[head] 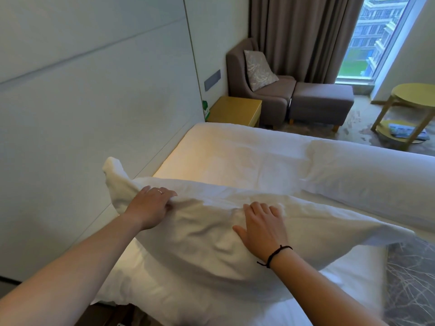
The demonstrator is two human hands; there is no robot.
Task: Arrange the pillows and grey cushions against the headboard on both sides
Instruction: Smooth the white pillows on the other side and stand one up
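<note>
A large white pillow (195, 234) lies across the near end of the bed, one corner sticking up toward the pale headboard (94, 109) on the left. My left hand (150, 205) grips the pillow's upper edge with curled fingers. My right hand (261, 228) rests flat on the pillow's middle, fingers spread. A second white pillow (367, 175) lies further right on the bed. A grey patterned cushion (412, 285) shows at the bottom right, partly under the near pillow's edge. Another grey patterned cushion (259, 69) leans in the armchair.
A yellow bedside table (235, 110) stands beyond the bed by the headboard. Behind it are a grey armchair (237, 74) and footstool (322, 102). A round yellow side table (414, 97) stands by the window (376, 38) and curtain (301, 34).
</note>
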